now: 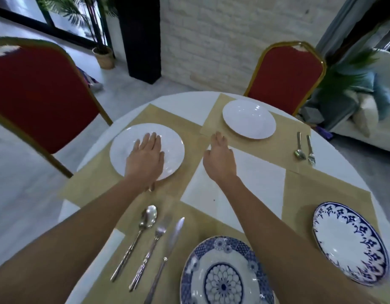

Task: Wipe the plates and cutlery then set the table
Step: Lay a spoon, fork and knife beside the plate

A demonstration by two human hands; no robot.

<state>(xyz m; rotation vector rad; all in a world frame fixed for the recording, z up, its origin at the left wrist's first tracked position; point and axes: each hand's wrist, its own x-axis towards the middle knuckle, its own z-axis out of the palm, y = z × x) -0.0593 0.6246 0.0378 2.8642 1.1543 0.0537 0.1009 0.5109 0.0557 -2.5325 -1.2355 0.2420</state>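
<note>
One round table (189,99) carries four tan mats (91,183) (213,115) (303,189) (196,224) and four plates: two white plates (167,137) (249,119) and two blue plates (222,281) (350,242). Cutlery in clear view comes to five pieces: two spoons (148,216) (300,153), two forks (160,230) (311,157) and one knife (175,233). Also in view are two hands (145,159) (220,161), two red chairs (36,95) (286,77) and two plants (80,12) (343,73).
</note>
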